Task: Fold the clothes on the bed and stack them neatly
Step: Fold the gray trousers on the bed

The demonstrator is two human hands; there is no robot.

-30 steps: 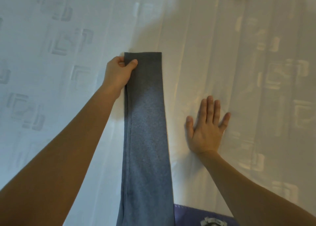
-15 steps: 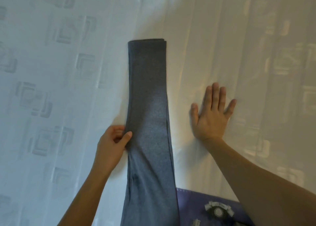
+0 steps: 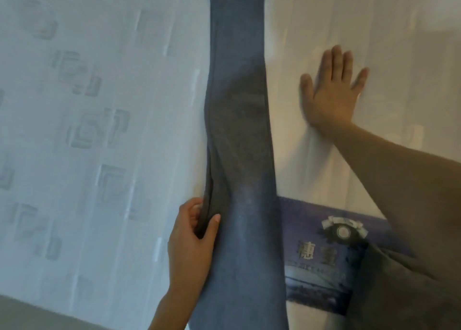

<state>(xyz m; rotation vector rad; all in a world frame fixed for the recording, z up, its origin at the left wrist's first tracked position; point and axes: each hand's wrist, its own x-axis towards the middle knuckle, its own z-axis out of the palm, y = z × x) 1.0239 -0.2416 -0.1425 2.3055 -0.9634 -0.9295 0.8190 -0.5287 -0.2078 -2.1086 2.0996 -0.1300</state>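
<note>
Here, the long, narrow-folded grey knit garment (image 3: 239, 142) points away along the white patterned bed (image 3: 99, 105); the left hand's grip (image 3: 192, 244) pinches its edge, and the right hand's grip (image 3: 331, 97) lies flat, fingers spread.

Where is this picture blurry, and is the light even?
Head view: the right hand is smeared by motion blur; the left hand gripping the grey garment looks sharper; the sheet is cool bluish toward the picture's left, warmer and brighter toward its right.
</note>
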